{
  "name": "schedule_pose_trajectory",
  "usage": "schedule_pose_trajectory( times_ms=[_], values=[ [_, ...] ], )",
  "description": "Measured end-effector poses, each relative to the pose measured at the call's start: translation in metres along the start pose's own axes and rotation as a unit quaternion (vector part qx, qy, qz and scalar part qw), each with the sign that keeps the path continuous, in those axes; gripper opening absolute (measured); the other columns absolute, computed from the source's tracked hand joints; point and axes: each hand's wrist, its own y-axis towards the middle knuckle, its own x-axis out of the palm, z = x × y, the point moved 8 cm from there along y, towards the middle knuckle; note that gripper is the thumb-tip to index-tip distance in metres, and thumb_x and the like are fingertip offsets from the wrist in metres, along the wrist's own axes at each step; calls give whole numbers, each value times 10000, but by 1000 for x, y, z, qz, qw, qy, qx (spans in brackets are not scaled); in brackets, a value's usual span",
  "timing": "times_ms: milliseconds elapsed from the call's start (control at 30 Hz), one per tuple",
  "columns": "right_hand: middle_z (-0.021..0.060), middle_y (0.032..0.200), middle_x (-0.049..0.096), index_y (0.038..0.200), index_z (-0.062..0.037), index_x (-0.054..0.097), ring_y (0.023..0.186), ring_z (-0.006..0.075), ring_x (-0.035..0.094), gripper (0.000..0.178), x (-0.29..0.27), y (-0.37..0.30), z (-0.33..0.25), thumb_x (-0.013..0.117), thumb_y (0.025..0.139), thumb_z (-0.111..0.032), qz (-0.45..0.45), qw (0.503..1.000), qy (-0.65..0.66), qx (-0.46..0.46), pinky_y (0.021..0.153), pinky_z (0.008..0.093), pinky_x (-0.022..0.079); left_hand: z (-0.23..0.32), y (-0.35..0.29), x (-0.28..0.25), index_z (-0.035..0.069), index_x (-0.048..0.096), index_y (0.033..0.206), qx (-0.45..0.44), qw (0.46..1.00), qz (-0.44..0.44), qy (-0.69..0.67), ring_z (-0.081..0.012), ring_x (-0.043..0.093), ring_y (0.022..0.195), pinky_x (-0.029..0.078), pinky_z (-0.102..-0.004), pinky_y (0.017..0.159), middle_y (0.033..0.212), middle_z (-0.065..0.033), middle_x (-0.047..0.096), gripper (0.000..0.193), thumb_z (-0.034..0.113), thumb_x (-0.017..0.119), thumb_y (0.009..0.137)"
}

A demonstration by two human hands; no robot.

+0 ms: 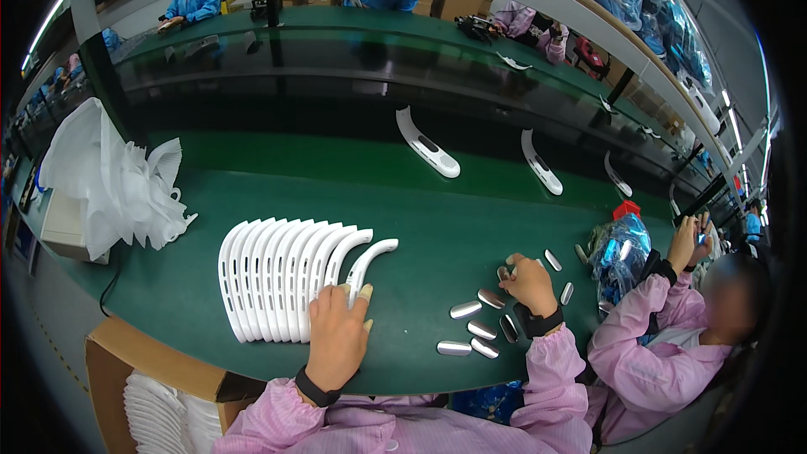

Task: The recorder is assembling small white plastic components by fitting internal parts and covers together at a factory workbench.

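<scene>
A row of white curved plastic parts (267, 286), each with dark slots, lies nested side by side on the green table. At its right end, one white curved part (361, 262) sits slightly apart, and my left hand (336, 332) is closed over its lower end, hiding that end. Yellowish covers are on some of those fingertips. My right hand (531, 287) pinches a shiny oval metal piece (503, 273) near the table surface. Several more silver oval pieces (465, 309) are scattered below and beside that hand.
Behind the table, a dark conveyor carries white curved parts (429, 145). White foam sheets (118, 176) are heaped at left; an open cardboard box (151, 351) holds more white parts. On the right, a blue plastic bag (620, 252) lies beside a co-worker in a pink sleeve (639, 319).
</scene>
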Motion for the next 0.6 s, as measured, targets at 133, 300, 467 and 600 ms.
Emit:
schedule_pose_trajectory(
  times_ms=[133, 300, 467, 600],
  values=[
    [100, 692, 646, 990, 20, 601, 567, 182, 628, 361, 11, 3, 13, 745, 659, 11, -81, 969, 224, 66, 515, 292, 478, -1, -4, 18, 38, 558, 1193, 26, 996, -29, -85, -337, 467, 1005, 400, -389, 838, 1052, -172, 471, 481, -37, 620, 723],
    [62, 727, 634, 1140, 25, 533, 530, 76, 570, 424, -6, -14, -46, 685, 745, 51, -125, 827, 548, 35, 489, 192, 468, -5, -2, 13, 18, 556, 1200, -33, 951, -50, -304, -293, 500, 1000, 402, -331, 904, 1089, -154, 446, 453, -105, 539, 764],
    [94, 741, 622, 1180, 30, 488, 523, 114, 594, 422, -11, -52, -122, 612, 784, 104, -224, 673, 704, 38, 497, 203, 494, -5, -11, 28, -4, 580, 1160, -153, 752, -140, -625, -155, 486, 1052, 392, -275, 938, 1125, -55, 431, 316, -64, 479, 866],
    [94, 743, 616, 1160, 23, 475, 521, 115, 597, 380, -2, -67, -149, 607, 809, 86, -248, 603, 757, 37, 506, 223, 505, 8, -20, 33, -2, 609, 1126, -193, 676, -195, -684, -129, 477, 1040, 400, -253, 916, 1140, -33, 415, 270, -6, 453, 906]
  ],
)
